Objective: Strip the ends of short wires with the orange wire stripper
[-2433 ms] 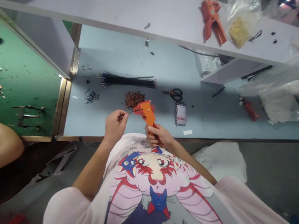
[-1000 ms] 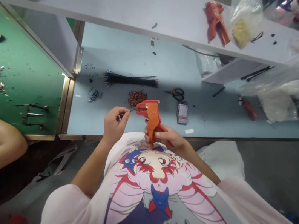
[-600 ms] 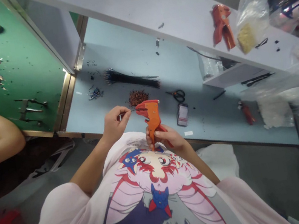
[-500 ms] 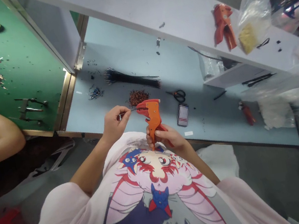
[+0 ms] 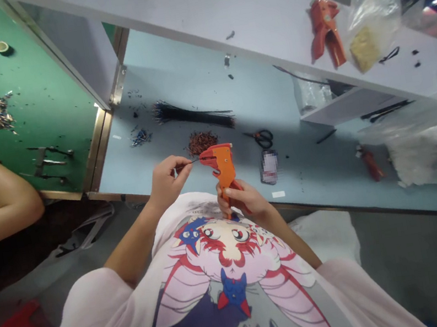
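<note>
My left hand [image 5: 168, 182] pinches a thin dark wire [image 5: 187, 163] between thumb and fingertips. The wire's free end reaches into the red jaws of the orange wire stripper [image 5: 225, 165]. Around the stripper's handles, below its head, my right hand [image 5: 244, 197] is closed. How deep the wire sits in the jaws I cannot tell. Just beyond the tool lies a pile of copper-coloured clippings [image 5: 201, 142]. A long bundle of dark wires [image 5: 193, 114] rests farther back on the light blue table [image 5: 272, 84].
To the right are black-handled scissors [image 5: 262, 138] and a phone [image 5: 269, 167]. A second stripper [image 5: 325, 31] lies on the raised white shelf [image 5: 261, 17]. At left, another person's arm [image 5: 8, 193] rests by the green table [image 5: 64, 94]. A red-handled tool [image 5: 370, 163] lies far right.
My right hand's fingers have drawn in slightly on the stripper's handles, and its jaws look closer together. The left hand and wire have barely moved. The camera view has shifted slightly.
</note>
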### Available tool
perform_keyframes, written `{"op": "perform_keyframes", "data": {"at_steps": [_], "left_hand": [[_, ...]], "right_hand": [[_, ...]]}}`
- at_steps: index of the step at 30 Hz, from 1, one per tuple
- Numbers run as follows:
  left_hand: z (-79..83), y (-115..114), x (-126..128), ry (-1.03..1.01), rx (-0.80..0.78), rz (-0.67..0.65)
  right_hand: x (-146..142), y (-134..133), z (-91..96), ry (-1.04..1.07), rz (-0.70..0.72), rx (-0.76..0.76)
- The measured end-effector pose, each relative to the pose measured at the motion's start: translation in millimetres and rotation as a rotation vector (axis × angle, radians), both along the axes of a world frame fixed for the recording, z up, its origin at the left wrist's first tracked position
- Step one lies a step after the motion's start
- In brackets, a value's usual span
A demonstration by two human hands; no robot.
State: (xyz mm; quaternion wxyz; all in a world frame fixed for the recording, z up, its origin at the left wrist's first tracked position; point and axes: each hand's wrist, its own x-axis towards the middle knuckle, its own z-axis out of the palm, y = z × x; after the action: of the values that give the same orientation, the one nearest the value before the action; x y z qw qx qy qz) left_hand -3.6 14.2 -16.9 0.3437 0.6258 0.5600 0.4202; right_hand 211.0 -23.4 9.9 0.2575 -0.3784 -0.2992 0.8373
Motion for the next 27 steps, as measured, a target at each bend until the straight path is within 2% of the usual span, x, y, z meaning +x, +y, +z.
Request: {"op": "perform_keyframes", "data": {"at_steps": [5, 10, 17, 19, 21, 23, 25, 27], "left_hand": [[-2.5, -1, 6, 0.080, -0.011, -0.022], [-10.3, 0, 10, 0.148, -0.069, -0.071], [-36.2, 2, 16, 0.244, -0.233, -0.070], [-46.5, 3, 15, 0.259, -0.294, -0.059], [-56.8, 3, 13, 0.252, -0.333, -0.037], [-65.4, 2, 10, 0.224, -0.354, -0.012], [-70.9, 0, 7, 0.173, -0.367, 0.017], [-72.8, -1, 7, 0.106, -0.371, 0.042]], "right_hand": [[3, -4, -7.3, 0.028, -0.014, -0.102], [6, -5, -27.9, -0.002, -0.060, -0.211], [6, 3, -39.2, 0.021, -0.040, -0.285], [8, 8, -46.4, -0.027, -0.087, -0.256], [14, 14, -60.4, -0.159, -0.177, -0.166], [24, 21, -80.7, -0.378, -0.252, -0.033], [39, 28, -104.3, -0.688, -0.269, 0.104], [53, 32, -127.3, -1.058, -0.213, 0.214]]}}
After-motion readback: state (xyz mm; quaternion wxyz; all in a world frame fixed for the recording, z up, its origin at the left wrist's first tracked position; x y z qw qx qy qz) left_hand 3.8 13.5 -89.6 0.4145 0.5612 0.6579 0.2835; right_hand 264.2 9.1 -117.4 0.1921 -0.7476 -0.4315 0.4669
